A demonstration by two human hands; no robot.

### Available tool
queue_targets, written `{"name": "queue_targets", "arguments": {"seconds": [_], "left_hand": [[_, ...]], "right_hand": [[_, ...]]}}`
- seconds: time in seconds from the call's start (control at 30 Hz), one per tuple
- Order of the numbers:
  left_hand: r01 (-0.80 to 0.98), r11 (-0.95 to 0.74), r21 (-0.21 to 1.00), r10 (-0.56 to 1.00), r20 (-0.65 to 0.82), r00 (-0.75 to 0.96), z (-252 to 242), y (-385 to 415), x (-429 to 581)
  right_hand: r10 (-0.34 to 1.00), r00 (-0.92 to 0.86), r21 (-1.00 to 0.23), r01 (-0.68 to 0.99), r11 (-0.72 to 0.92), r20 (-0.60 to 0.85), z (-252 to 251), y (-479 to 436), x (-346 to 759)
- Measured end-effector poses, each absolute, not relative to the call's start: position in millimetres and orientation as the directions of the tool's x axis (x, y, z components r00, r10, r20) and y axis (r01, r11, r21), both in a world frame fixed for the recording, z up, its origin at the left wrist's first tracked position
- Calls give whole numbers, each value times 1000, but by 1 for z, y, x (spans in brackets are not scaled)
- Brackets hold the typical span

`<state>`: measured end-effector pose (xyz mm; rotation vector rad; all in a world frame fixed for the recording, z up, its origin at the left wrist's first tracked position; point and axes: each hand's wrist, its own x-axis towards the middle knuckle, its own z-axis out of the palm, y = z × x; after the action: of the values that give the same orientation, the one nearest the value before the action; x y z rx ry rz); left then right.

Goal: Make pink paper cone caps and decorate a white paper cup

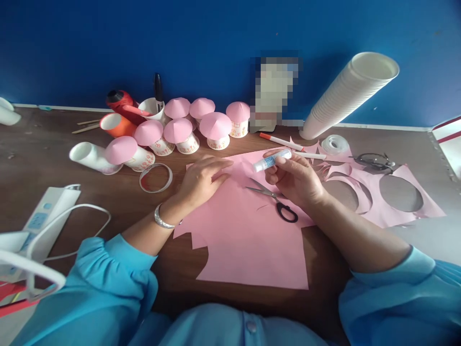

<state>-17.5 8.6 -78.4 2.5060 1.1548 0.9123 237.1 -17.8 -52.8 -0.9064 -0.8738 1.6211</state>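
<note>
Right hand [300, 180], grip around glue stick [271, 161]
Left hand [201, 180]: can't tell its grip; best keep pink paper [252, 250] flat, scissors [274, 195] aside.

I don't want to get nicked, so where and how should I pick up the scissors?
Take the scissors by the visible black handle loop, probably from the near right: the slightly open blades point left and away from you. The right hand is nearest, but holds the glue stick, so free it first.

Left fingers [220, 165] extend inward, thumb apart; right fingers [271, 178] curl, gripping.
</note>
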Motion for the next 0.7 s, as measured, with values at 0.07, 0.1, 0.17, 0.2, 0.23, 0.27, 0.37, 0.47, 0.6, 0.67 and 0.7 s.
{"name": "queue_targets", "arguments": {"seconds": [0.07,0.1,0.17,0.2,0.23,0.27,0.37,0.47,0.6,0.67,0.7], "left_hand": [[612,-675,413,737,420,529,-78,9,-16],[614,-676,407,735,425,528,-76,8,-16],[614,-681,400,729,454,512,-69,2,-16],[613,-684,395,724,463,511,-64,-1,-17],[603,-695,393,717,448,534,-58,-5,-18],[590,-704,395,709,419,567,-53,-8,-19],[617,-687,384,716,211,665,-44,-13,-21],[641,-674,368,705,60,707,-44,-9,-23],[642,-653,403,699,-7,715,-45,1,-23],[639,-639,429,697,-28,716,-43,4,-22],[639,-627,446,702,-31,711,-40,4,-21]], "right_hand": [[977,-169,-888,-421,-188,-126,-53,-18,236],[980,-158,-890,-421,-178,-121,-52,-17,236],[984,-138,-896,-414,-162,-114,-48,-19,237],[985,-132,-902,-404,-152,-107,-45,-21,238],[987,-129,-911,-388,-139,-95,-41,-25,239],[988,-134,-924,-362,-122,-78,-36,-31,241],[983,-181,-972,-231,-41,2,-22,-57,249],[955,-296,-998,-47,-48,-32,-15,-86,259],[957,-282,-997,-12,-78,-71,-26,-106,266],[967,-239,-993,-56,-106,-90,-36,-107,265],[971,-217,-991,-73,-116,-98,-40,-107,263]]}}
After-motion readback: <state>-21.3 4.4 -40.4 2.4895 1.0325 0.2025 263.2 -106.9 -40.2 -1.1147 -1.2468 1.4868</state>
